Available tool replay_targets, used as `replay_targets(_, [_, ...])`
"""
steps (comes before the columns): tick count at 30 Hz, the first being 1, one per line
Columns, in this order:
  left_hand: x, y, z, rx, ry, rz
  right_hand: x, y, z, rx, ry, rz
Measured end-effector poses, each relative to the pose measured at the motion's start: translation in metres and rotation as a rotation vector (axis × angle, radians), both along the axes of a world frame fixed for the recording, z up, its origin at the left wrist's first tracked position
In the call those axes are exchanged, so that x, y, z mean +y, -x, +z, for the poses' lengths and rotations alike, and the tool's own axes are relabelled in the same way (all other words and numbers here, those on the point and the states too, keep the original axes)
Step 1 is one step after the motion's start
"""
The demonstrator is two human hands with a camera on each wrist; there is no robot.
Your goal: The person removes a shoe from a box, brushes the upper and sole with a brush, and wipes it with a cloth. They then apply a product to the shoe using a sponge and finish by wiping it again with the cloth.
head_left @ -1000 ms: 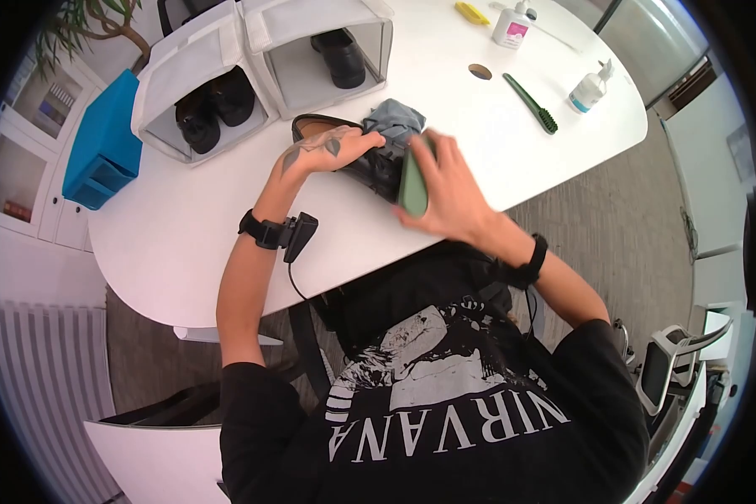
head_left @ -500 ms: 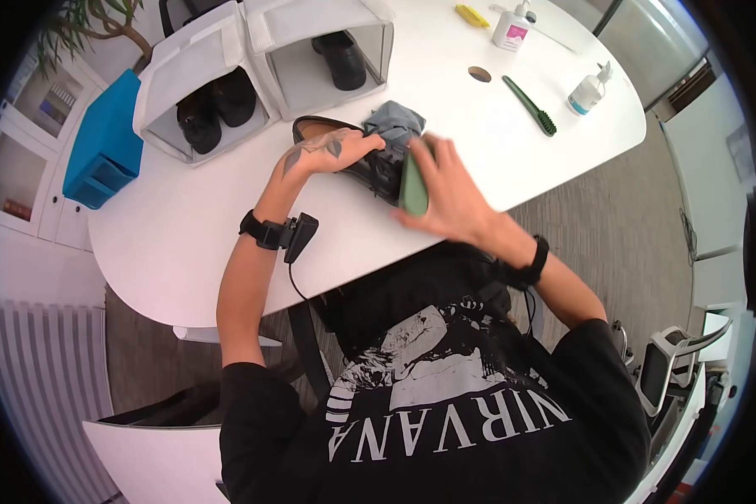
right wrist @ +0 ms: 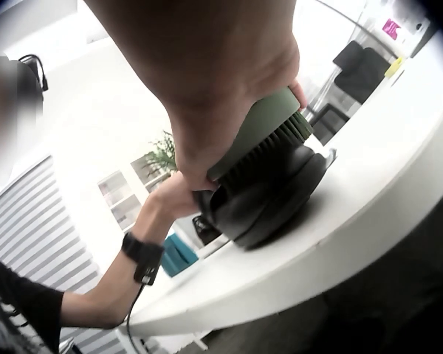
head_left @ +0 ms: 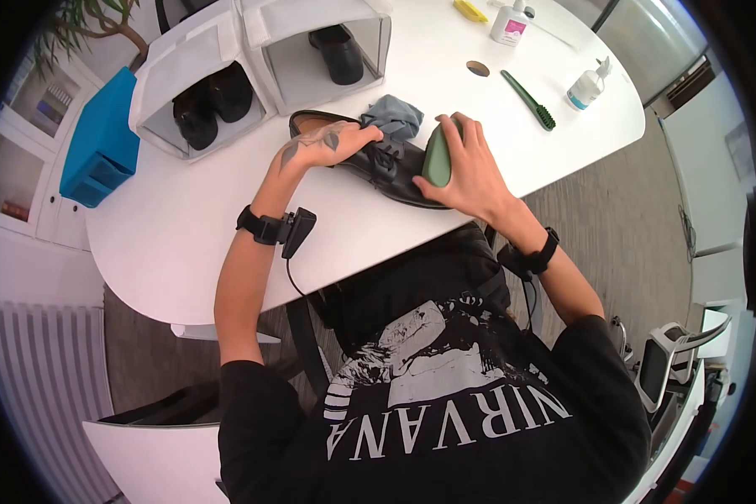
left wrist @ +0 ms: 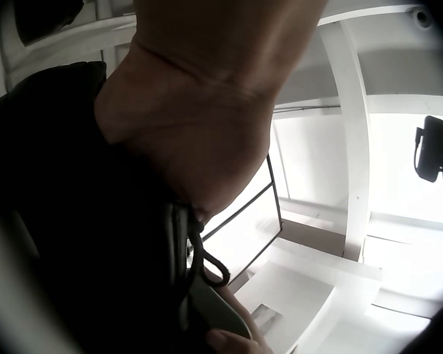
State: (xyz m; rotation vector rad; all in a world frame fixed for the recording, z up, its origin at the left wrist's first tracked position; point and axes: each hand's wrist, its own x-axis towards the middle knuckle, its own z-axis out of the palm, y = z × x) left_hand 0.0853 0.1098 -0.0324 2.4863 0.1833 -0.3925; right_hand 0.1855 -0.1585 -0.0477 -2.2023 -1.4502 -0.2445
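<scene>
A black lace-up shoe (head_left: pixel 405 181) lies on the white table (head_left: pixel 227 227), its toe pointing right in the head view. The left hand (head_left: pixel 332 144) grips the shoe around its opening, partly inside it; the left wrist view shows this hand (left wrist: pixel 199 125) over the dark shoe. A green block-shaped brush (head_left: pixel 438 158) is gripped by the right hand (head_left: pixel 470 172) above the toe. In the right wrist view its bristles (right wrist: pixel 269 151) meet the toe (right wrist: pixel 269 206). Behind the laces is a crumpled grey-blue cloth (head_left: pixel 392 116).
Two white boxes hold black shoes (head_left: pixel 214 105) and a black shoe (head_left: pixel 341 55). A teal box (head_left: pixel 101 139) stands far left. To the right are a green long-handled brush (head_left: pixel 529 101), a pump bottle (head_left: pixel 510 23), a spray bottle (head_left: pixel 588 86) and a yellow item (head_left: pixel 470 10).
The right hand and green brush have moved right, from beside the laces to the toe, exposing more of the shoe. The left hand has stayed nearly in place.
</scene>
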Motion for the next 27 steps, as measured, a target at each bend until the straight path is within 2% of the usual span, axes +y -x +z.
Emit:
replay_targets(1, [0.000, 0.000, -0.001, -0.001, 0.032, 0.029, -0.004, 0.004, -0.003, 0.006, 0.012, 0.022])
replay_targets(4, [0.009, 0.003, -0.015, -0.147, 0.012, -0.076, -0.020, 0.027, 0.005, -0.035, 0.052, 0.155])
replay_targets(5, [0.008, 0.000, -0.013, -0.066, -0.021, -0.032, -0.023, 0.028, 0.008, -0.063, 0.081, 0.184])
replay_targets(8, [0.013, 0.003, -0.028, -0.274, 0.013, -0.116, -0.021, 0.002, 0.007, 0.020, 0.023, 0.033])
replay_targets(9, [0.013, 0.003, -0.034, -0.266, 0.004, -0.149, -0.026, 0.005, 0.006, 0.026, 0.036, 0.051])
replay_targets(11, [0.014, 0.005, -0.019, -0.261, -0.037, -0.206, -0.034, 0.016, 0.007, 0.024, 0.042, 0.098])
replay_targets(13, [0.009, 0.007, -0.011, -0.189, 0.014, -0.110, -0.043, 0.032, 0.010, -0.036, 0.089, 0.142])
replay_targets(16, [0.005, 0.001, -0.004, -0.096, 0.003, -0.046, -0.046, 0.005, 0.002, -0.015, 0.023, 0.003])
replay_targets(17, [0.003, 0.001, -0.006, -0.063, -0.011, -0.030, -0.042, 0.000, 0.000, 0.058, 0.011, -0.072])
replay_targets(20, [0.012, 0.006, -0.019, -0.278, -0.011, -0.186, -0.041, 0.021, 0.004, 0.069, 0.016, 0.080])
replay_targets(21, [0.021, 0.005, -0.035, -0.452, -0.026, -0.280, -0.041, 0.032, 0.003, -0.014, 0.019, 0.128])
replay_targets(24, [0.012, 0.007, -0.017, -0.306, -0.012, -0.186, -0.034, 0.019, 0.004, -0.028, -0.012, 0.038])
replay_targets(26, [0.005, 0.000, -0.014, -0.109, 0.062, -0.011, -0.027, -0.005, 0.002, 0.071, -0.030, -0.125])
replay_targets(27, [0.004, -0.003, -0.011, -0.018, 0.095, 0.080, -0.031, -0.003, -0.003, 0.086, -0.048, -0.085])
